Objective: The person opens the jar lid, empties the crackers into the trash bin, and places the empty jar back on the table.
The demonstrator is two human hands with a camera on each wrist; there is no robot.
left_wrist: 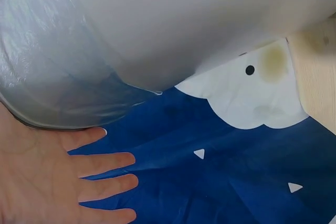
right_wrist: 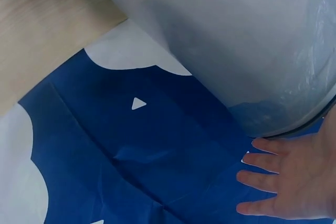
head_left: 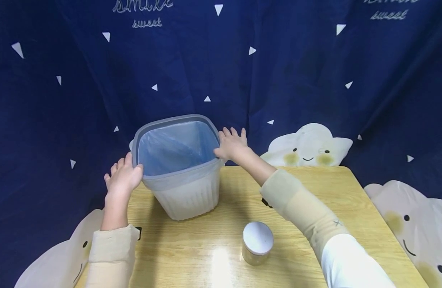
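A white ribbed trash can (head_left: 188, 196) with a grey rim stands on the wooden table, lined with a translucent blue bag (head_left: 174, 146) folded over the rim. My left hand (head_left: 123, 176) is at the left side of the rim, its fingers straight and spread. On the opposite side, my right hand (head_left: 233, 145) touches the rim with fingers also stretched out. Both wrist views show the spread fingers of the left hand (left_wrist: 47, 177) and right hand (right_wrist: 294, 177) close under the bagged rim.
A jar (head_left: 257, 243) with a white lid stands on the table (head_left: 307, 200) in front of the can, right of centre. Behind hangs a dark blue curtain (head_left: 296, 72) with white triangles and smiling clouds.
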